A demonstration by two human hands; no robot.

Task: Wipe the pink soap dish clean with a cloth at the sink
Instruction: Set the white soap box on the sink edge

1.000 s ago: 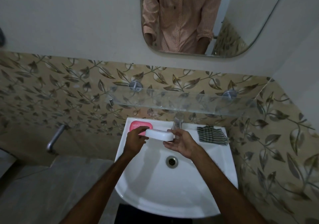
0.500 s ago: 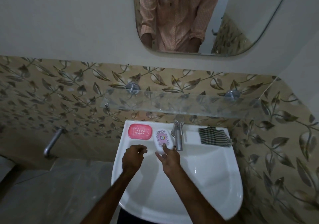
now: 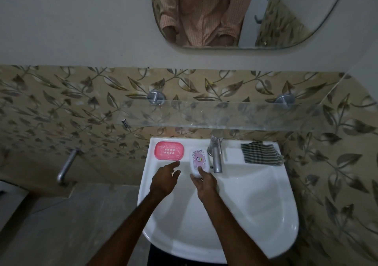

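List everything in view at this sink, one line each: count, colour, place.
soap dish: one, pink, back-left sink ledge
oval piece: one, white with pink pattern, ledge left of tap
tap: one, metal, back middle of sink
cloth: one, dark checked, back-right ledge
sink: one, white, below shelf
glass shelf: one, clear, wall above sink
mirror: one, wall above shelf
wall pipe: one, metal, left of sink
left hand: one, stretched flat over basin, just short of soap dish
right hand: one, fingers pinch oval piece's near end
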